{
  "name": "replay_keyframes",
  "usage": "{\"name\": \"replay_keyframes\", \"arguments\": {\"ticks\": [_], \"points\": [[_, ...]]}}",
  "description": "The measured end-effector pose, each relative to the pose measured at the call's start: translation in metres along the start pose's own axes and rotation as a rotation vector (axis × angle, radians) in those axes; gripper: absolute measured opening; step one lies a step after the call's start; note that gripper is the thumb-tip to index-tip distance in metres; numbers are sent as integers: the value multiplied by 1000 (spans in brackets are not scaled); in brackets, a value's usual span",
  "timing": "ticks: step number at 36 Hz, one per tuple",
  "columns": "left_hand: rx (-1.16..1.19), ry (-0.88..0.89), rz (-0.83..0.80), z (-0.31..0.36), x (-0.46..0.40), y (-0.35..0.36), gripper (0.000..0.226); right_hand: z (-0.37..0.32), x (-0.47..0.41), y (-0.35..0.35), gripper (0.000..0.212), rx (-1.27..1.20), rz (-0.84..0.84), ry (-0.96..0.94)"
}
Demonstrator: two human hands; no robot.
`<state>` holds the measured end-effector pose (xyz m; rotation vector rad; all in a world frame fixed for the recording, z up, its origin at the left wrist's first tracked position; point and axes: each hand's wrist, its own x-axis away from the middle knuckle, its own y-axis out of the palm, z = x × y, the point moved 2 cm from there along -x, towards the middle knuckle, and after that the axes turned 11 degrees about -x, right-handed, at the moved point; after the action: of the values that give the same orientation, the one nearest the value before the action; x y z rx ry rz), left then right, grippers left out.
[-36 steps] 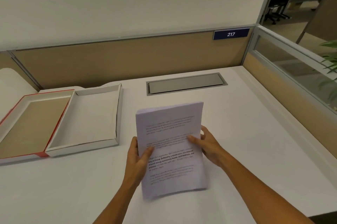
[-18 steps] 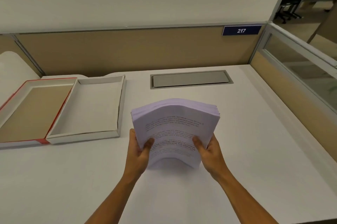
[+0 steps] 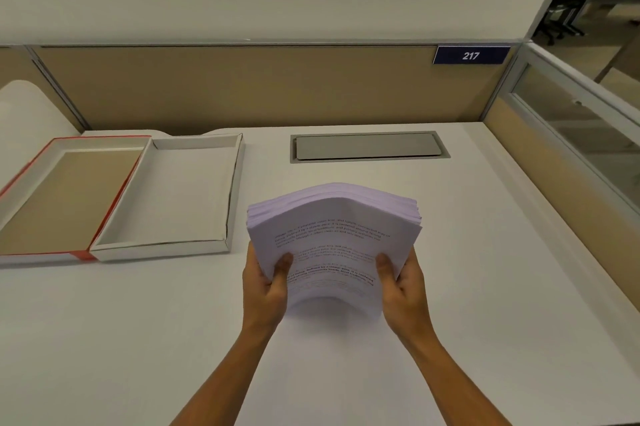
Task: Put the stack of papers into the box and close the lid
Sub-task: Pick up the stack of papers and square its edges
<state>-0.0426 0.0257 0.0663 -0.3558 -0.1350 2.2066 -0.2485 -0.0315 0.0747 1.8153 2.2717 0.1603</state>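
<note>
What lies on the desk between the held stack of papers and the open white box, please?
Nothing: in the head view only bare desk separates the stack of papers from the white box.

Soft, even overhead light, faint shadows, no glare; edges bow outward (wide-angle lens), printed text slightly blurred.

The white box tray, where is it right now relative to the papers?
Head view: the white box tray lies open on the desk, left of and beyond the paper stack, touching the red-edged lid on its left.
</note>
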Motion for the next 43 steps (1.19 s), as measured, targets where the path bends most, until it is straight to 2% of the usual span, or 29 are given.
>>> {"name": "replay_keyframes", "arguments": {"ticks": [5,11,14,22,31,37,43], "points": [[11,29,-3,-1,1,-3,51,-7,-1,-2,43,42,-29,-9],[-43,62,-104,-4,-1,-2,55,6,4,-15,52,160,-184,101],[-77,68,-166,-7,-1,-6,48,11,6,-20,57,189,-220,140],[-100,90,-144,-3,0,-7,46,2,-3,-18,43,173,-131,65],[-86,105,-189,-4,2,-1,52,17,-1,-27,50,179,-176,149],[-66,99,-172,1,-3,-1,41,8,-5,-24,43,180,-155,119],[-83,140,-149,18,-14,-7,55,-3,-11,-22,43,149,-111,70]]}}
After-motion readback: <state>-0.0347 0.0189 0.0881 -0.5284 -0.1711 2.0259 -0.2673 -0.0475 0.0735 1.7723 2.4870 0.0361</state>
